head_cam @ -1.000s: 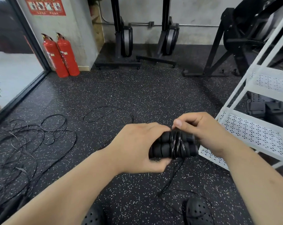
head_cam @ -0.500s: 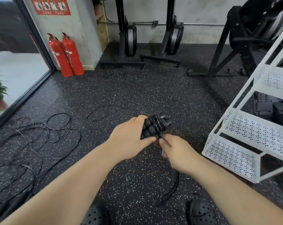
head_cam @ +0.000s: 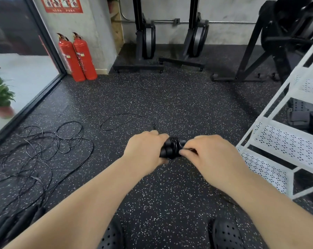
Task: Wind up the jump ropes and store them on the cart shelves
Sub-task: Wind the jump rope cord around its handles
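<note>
We can read no text here. The red sign (head_cam: pixel 62 4) on the far left wall (head_cam: pixel 98 24) carries small pictures and a line of characters too blurred to make out. The labels (head_cam: pixel 82 54) on the two extinguishers (head_cam: pixel 85 69) below are too small.

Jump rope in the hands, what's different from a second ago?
The right hand dipped under the jump rope with the cord, then came back up to its right end, fingers pinching the cord: another wrap. The left hand kept gripping the handles. The loose ropes on the floor and the white cart stayed put.
</note>
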